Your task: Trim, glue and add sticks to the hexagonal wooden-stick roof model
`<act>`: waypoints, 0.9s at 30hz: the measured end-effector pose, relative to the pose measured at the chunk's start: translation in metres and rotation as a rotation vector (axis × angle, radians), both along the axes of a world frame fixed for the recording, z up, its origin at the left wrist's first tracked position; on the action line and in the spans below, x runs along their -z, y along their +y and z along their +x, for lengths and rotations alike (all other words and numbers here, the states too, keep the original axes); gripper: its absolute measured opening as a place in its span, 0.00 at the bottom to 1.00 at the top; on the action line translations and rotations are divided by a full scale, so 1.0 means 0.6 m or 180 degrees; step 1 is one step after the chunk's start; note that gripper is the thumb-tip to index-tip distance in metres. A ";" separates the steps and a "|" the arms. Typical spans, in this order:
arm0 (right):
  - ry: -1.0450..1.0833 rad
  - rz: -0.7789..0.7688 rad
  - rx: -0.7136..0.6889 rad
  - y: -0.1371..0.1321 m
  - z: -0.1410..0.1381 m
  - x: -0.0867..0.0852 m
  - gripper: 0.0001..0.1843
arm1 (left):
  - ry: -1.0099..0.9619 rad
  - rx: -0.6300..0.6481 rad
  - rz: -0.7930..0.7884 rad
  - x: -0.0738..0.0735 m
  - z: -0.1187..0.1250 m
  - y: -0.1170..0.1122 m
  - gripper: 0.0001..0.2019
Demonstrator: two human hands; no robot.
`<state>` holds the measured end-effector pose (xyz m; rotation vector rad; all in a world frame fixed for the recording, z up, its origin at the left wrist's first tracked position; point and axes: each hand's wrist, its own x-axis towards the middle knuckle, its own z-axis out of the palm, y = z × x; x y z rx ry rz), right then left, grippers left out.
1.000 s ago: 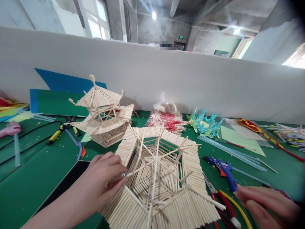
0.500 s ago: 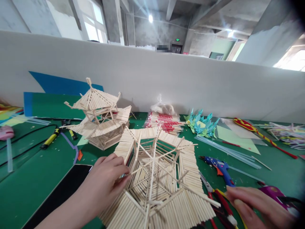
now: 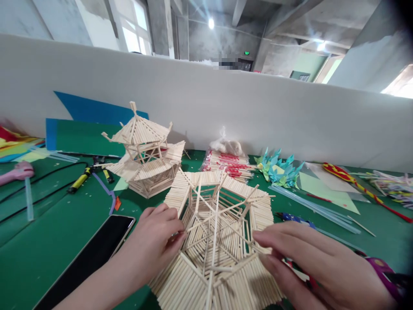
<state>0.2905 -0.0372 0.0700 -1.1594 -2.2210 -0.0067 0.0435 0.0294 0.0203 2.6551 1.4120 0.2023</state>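
In front of me stands a large six-sided pavilion model (image 3: pixel 237 275) of thin wooden sticks, its top crossed by slender sticks. At its left side my left hand (image 3: pixel 161 239) is closed in a pinch on the outer end of a wooden stick (image 3: pixel 197 224) that runs toward the centre. My right hand (image 3: pixel 300 254) has come to the model's right edge, thumb and forefinger slightly apart around another roof stick. Whether the fingertips touch that stick is hard to see. A finished-looking smaller stick pavilion (image 3: pixel 145 161) stands behind on the left.
A phone (image 3: pixel 93 254) lies left of my forearm. A blue glue gun (image 3: pixel 295 218) and red-handled tools are partly hidden behind my right hand. Farther back are a bag of red-tipped sticks (image 3: pixel 227 162), a turquoise paper flower (image 3: pixel 279 168), clear glue sticks (image 3: pixel 314 209) and a white partition (image 3: pixel 200 103).
My right hand has moved left from beside the glue gun to the model's right edge. My left hand keeps its pinch on the stick. The view has shifted slightly left.
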 end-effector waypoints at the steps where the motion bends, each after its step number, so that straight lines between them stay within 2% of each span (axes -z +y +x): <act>1: -0.0141 -0.0144 -0.0077 0.010 -0.011 -0.010 0.11 | 0.0005 -0.0001 -0.0019 0.000 -0.001 -0.001 0.14; 4: -0.0491 -0.0724 -0.0098 0.048 -0.044 -0.030 0.11 | 0.0007 0.0016 -0.0072 -0.002 -0.003 -0.003 0.14; 6: -0.0829 -0.1102 -0.0086 0.077 -0.065 -0.032 0.11 | 0.0010 0.0019 -0.0086 -0.004 -0.004 -0.006 0.14; 9: -0.1352 -0.1476 -0.0152 0.119 -0.087 -0.022 0.10 | -0.0044 0.0032 -0.0046 -0.007 -0.011 -0.012 0.13; 12: -0.1575 -0.1741 -0.0382 0.150 -0.098 -0.006 0.09 | -0.0173 -0.0016 0.0078 -0.009 -0.021 -0.021 0.12; 18: -0.1473 -0.2125 -0.0932 0.176 -0.112 0.017 0.11 | -0.0363 -0.0116 0.0121 -0.008 -0.039 -0.026 0.11; 27: -0.1459 -0.2603 -0.1010 0.196 -0.138 0.033 0.11 | -0.0633 -0.0089 -0.0211 -0.014 -0.056 -0.017 0.15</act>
